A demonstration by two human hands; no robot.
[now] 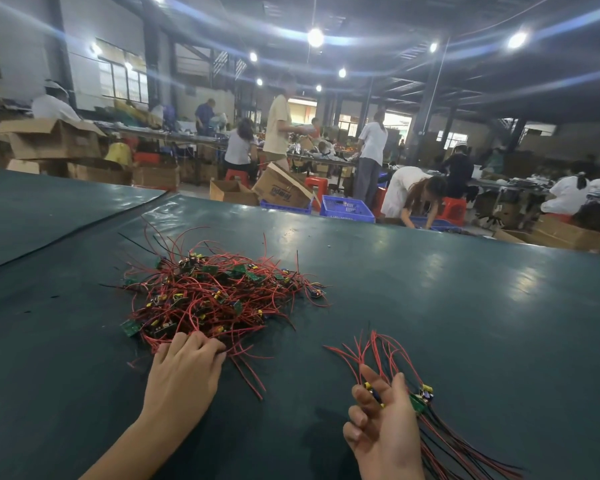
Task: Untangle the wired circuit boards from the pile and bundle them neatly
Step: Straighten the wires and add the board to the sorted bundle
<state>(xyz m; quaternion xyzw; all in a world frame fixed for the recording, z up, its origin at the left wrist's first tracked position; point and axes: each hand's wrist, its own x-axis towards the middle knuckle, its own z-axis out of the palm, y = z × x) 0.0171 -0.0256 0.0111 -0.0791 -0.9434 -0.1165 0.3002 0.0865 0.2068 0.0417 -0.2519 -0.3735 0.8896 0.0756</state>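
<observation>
A tangled pile of small green circuit boards with red and black wires lies on the dark green table, left of centre. My left hand rests at the pile's near edge, fingers curled into the wires there. My right hand, at the lower right, holds a small bundle of wired boards; its red wires fan upward and its red and black wires trail down to the right. The boards sit between thumb and fingers, partly hidden by the hand.
A seam in the table cover runs across the far left. Beyond the far table edge stand cardboard boxes, blue plastic crates, red stools and several people working at other tables.
</observation>
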